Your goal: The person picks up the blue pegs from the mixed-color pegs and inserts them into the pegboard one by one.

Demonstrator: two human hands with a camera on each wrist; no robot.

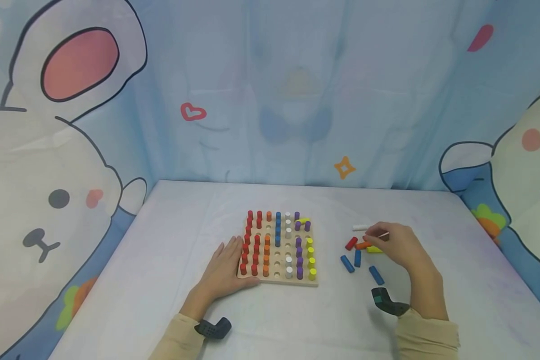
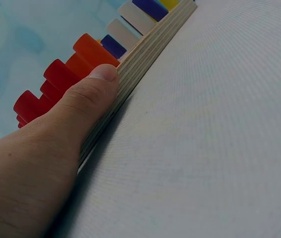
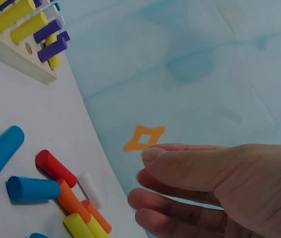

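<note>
A wooden peg board [image 1: 276, 280] lies mid-table with rows of red, orange, blue, white, purple and yellow pegs standing in it; some holes are bare. My left hand [image 1: 228, 262] lies flat on the table at the board's left edge, and its thumb [image 2: 83, 106] presses the layered board side [image 2: 153, 47]. My right hand [image 1: 393, 242] hovers over loose pegs to the right of the board, with loosely curled fingers [image 3: 180, 193] holding nothing. Under it lie a red peg [image 1: 351, 243], an orange peg [image 1: 362, 245], a yellow peg [image 1: 374, 249], a white peg [image 1: 361, 227] and blue pegs [image 1: 347, 263].
The white table [image 1: 171, 235] is walled by a pale blue curtain [image 1: 297, 90] printed with cartoon rabbits at the back and both sides. A black camera sits on each wrist [image 1: 213, 328] [image 1: 387, 301]. One blue peg [image 1: 376, 275] lies near my right forearm.
</note>
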